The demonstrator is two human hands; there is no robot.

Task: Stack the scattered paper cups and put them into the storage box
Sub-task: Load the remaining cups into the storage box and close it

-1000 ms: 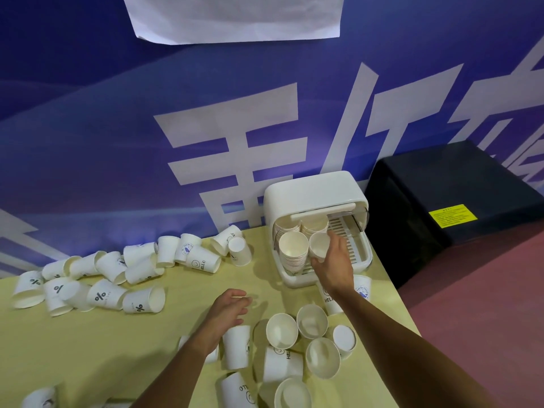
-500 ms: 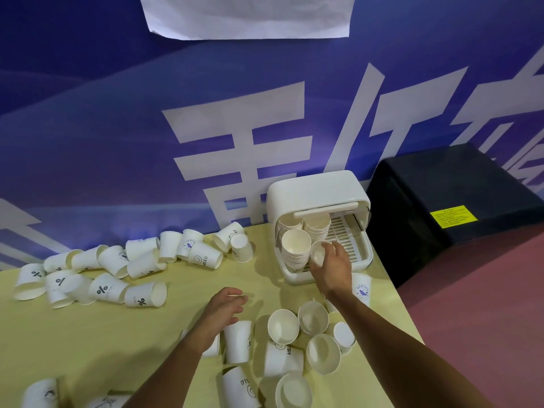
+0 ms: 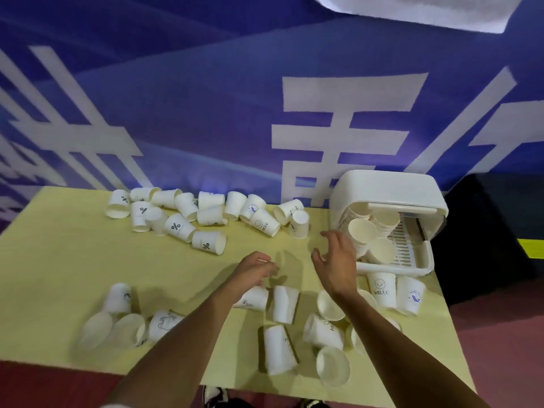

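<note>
- Hovering above the middle of the yellow bench (image 3: 73,260), both hands are bare and hold nothing.
- The right hand (image 3: 335,260) has its fingers spread and nearly straight, just left of the storage box (image 3: 382,187) and not touching it.
- The left hand (image 3: 254,269) hangs with its fingers loosely curled, close above a cup lying on its side.
- The white storage box stands at the bench's far right corner with its front open. Inside, stacked cups (image 3: 363,231) lean on a slatted tray.
- Two printed cups (image 3: 381,290) stand upside down just in front of the box.
- A far row of cups (image 3: 206,213) lies tumbled along the blue backdrop (image 3: 206,113).
- A near cluster of cups (image 3: 282,303) lies around the forearms, some on their sides, some mouth up.
- A smaller group of cups (image 3: 123,319) lies near the bench's front left edge.
- A black cabinet (image 3: 485,216) sits to the right of the box.
</note>
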